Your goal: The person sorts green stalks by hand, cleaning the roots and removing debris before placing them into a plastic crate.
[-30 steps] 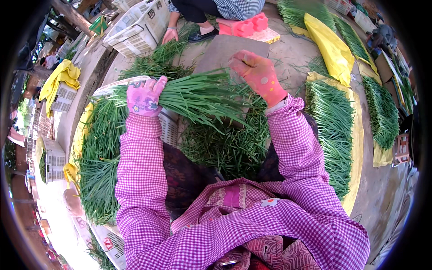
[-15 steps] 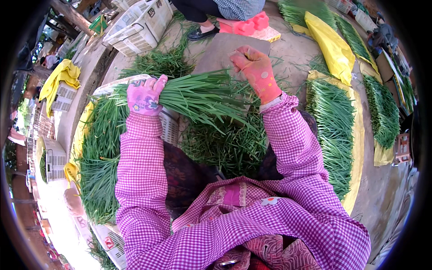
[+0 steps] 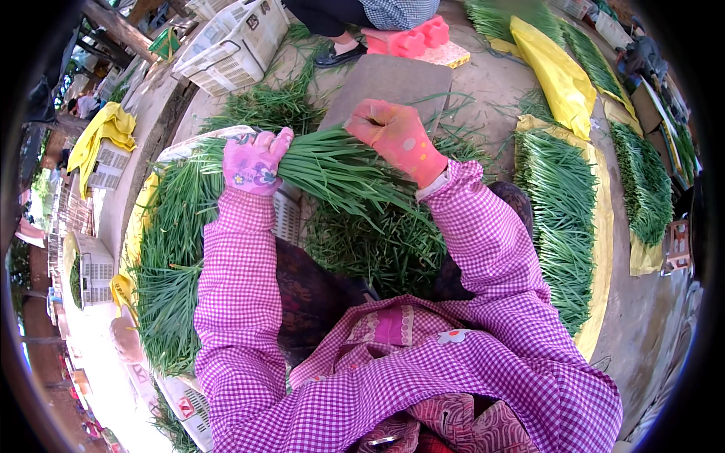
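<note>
My left hand (image 3: 254, 160), in a pink-purple flowered glove, is closed around a bunch of garlic chives (image 3: 332, 162). The long green leaves fan out to the right, over my lap. At the upper edge of that bunch is my right hand (image 3: 396, 136), gloved in orange-pink, its fingers pinched together. Whatever lies between those fingertips is too small to make out. Under my left forearm, a large heap of chives (image 3: 170, 279) rests on a white crate. Between my knees lies a pile of loose green leaves (image 3: 377, 245).
Neat rows of chives (image 3: 563, 219) lie on yellow sheeting to my right, with a folded yellow sack (image 3: 555, 79) beyond. A white plastic crate (image 3: 234, 49) stands at the far left. Ahead, another person sits on a pink seat (image 3: 411, 41) behind a grey board (image 3: 389, 87).
My right hand has come down and left, from above the leaf tips to the bunch's upper edge. My left hand has shifted slightly right, still gripping the chives.
</note>
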Demonstrator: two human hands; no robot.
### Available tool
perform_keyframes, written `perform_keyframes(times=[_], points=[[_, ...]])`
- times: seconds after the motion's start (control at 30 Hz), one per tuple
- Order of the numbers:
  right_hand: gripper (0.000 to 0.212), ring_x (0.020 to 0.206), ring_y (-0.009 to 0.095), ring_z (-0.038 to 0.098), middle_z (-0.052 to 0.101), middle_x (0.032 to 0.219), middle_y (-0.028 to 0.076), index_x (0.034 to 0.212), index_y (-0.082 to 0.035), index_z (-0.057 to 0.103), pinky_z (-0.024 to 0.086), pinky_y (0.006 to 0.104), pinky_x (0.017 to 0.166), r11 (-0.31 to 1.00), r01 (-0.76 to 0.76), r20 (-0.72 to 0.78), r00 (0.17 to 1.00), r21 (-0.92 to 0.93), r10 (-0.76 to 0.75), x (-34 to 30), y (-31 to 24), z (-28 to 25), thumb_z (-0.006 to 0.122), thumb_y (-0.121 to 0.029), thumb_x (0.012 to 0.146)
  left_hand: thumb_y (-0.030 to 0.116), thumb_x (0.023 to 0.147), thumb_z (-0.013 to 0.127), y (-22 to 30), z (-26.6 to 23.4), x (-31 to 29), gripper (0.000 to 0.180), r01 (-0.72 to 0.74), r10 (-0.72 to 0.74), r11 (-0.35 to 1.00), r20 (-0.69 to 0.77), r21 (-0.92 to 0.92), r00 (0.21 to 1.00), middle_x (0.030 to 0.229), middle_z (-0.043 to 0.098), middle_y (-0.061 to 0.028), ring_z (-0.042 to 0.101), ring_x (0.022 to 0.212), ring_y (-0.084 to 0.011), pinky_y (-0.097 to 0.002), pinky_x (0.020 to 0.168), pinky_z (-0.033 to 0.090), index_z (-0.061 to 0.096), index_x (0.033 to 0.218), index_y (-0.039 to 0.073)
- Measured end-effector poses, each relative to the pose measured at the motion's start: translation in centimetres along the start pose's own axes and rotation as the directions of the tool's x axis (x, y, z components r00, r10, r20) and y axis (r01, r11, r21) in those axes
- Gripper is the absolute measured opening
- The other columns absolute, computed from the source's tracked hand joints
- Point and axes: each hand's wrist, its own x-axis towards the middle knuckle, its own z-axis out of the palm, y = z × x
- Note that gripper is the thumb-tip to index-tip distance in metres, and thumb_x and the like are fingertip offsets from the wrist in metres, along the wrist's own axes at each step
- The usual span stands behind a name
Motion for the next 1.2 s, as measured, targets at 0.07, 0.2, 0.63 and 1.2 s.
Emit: perform_keyframes(times=[0.07, 0.2, 0.63, 1.2], points=[[0.016, 0.068, 0.012, 0.057, 0.061, 0.074, 0.004, 0.087, 0.001, 0.063, 0.046, 0.0269, 0.065, 0.962, -0.182, 0.011, 0.983, 0.201, 0.184, 0.1, -0.1, 0.1, 0.064, -0.014, 0.082, 0.027, 0.06, 0.073, 0.4, -0.1, 0.1, 0.066, -0.023, 0.022, 1.0, 0.034, 0.009, 0.999, 0.094, 0.057, 0.0012, 0.059, 0.086, -0.0165, -0.0365, 0.073, 0.04, 0.049, 0.121, 0.023], [0.015, 0.064, 0.01, 0.055, 0.06, 0.071, 0.0, 0.082, 0.0, 0.064, 0.044, 0.0233, 0.062, 0.843, -0.263, -0.065, 0.942, 0.469, 0.33, 0.4, 0.2, -0.3, 0.064, -0.015, 0.081, 0.028, 0.06, 0.073, 0.9, -0.8, 0.3, 0.063, -0.037, 0.037, 0.999, 0.055, -0.002, 0.998, 0.094, 0.058, 0.0002, 0.059, 0.087, -0.0173, -0.0368, 0.073, 0.041, 0.05, 0.119, 0.023], [0.023, 0.064, 0.01, 0.055, 0.062, 0.079, 0.002, 0.094, 0.003, 0.064, 0.046, 0.0241, 0.062, 0.934, -0.353, 0.411, 0.86, 0.047, 0.304, -0.1, -1.5, -5.2, 0.062, -0.019, 0.085, 0.028, 0.067, 0.071, -1.7, -0.1, -0.5, 0.045, 0.245, -0.246, 0.969, -0.051, -0.021, 0.968, 0.091, 0.064, -0.0032, 0.062, 0.083, -0.0219, -0.038, 0.07, 0.043, 0.057, 0.109, 0.025], [0.015, 0.059, 0.01, 0.053, 0.06, 0.072, 0.003, 0.089, 0.002, 0.064, 0.043, 0.0216, 0.056, 0.845, -0.099, -0.106, 0.978, 0.525, 0.18, 1.0, -0.8, -4.7, 0.063, -0.011, 0.082, 0.017, 0.059, 0.074, -0.7, -1.4, 0.1, 0.064, 0.289, -0.284, 0.957, 0.213, 0.007, 0.935, 0.105, 0.06, 0.0003, 0.059, 0.096, -0.018, -0.036, 0.076, 0.041, 0.053, 0.118, 0.027]])
